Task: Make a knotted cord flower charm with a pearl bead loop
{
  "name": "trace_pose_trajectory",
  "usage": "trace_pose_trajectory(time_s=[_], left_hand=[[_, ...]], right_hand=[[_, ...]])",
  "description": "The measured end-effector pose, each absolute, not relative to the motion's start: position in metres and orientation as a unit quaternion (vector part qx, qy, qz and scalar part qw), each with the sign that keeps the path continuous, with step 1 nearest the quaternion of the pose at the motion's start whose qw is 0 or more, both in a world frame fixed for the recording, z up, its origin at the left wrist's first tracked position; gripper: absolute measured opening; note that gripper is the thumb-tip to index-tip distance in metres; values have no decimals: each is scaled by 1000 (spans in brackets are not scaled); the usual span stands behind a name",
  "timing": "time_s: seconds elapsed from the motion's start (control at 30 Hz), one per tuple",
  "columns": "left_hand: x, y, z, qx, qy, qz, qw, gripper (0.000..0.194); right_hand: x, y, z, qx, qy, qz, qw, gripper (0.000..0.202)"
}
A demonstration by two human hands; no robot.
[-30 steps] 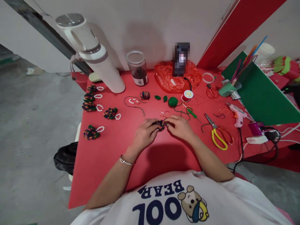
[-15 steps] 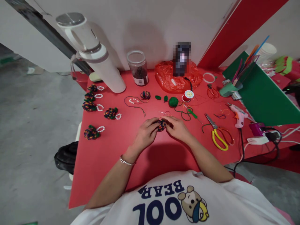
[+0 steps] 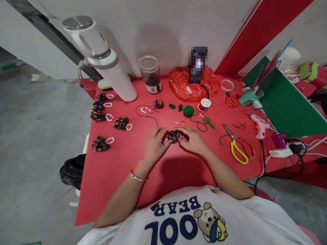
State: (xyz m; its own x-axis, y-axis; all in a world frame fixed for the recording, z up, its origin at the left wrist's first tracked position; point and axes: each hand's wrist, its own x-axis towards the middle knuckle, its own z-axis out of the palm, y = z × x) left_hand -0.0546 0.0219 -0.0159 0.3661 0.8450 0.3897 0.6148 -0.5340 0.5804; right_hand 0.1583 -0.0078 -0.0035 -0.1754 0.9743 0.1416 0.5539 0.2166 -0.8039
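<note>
Head: red table (image 3: 102,177), grey floor (image 3: 33,143)

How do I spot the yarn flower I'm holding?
On the red table, look between the left hand and right hand. They hold a dark, multicoloured yarn flower; unlike similar ones along the table's left side, it shows no white bead loop.

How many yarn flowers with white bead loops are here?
5, all on the left: a back flower, second flower and third flower in a column; a fourth flower to its right; a fifth flower below. The held flower shows no loop; one may be hidden.
</note>
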Motion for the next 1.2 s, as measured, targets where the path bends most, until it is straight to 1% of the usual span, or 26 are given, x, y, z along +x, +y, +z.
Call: trace_pose_trajectory(time_s=[0.13,0.17,0.27,0.33,0.4,0.57,0.7,0.9,1.07,1.13,1.2], left_hand=[[-56,19,-11,798,441,339,232,32],[-57,18,-10,802,426,341,244,33],[-57,12,-6,821,394,318,264,46],[-56,9,-5,830,394,294,264,50],[-55,8,-4,830,400,288,260,46],[-52,12,-6,809,400,335,272,27],[-51,14,-13,806,394,352,266,19],[-49,14,-20,802,386,377,257,17],[-46,14,-16,788,387,392,274,18],[-45,13,-16,787,387,394,274,18],[-46,13,-17,786,388,396,272,18]], right_hand=[[159,-8,-4,-541,-701,315,340,52],[159,-8,-3,-537,-700,320,345,51],[159,-8,-3,-527,-691,336,363,48],[159,-9,-4,-533,-683,335,371,44],[160,-11,-5,-542,-679,327,371,39],[160,-17,-5,-544,-692,306,363,27],[157,-21,-5,-536,-710,287,355,24],[154,-21,-8,-519,-714,274,381,23],[150,-20,-3,-574,-684,249,376,12],[150,-18,-1,-584,-688,240,358,15],[152,-15,2,-564,-715,231,341,22]])
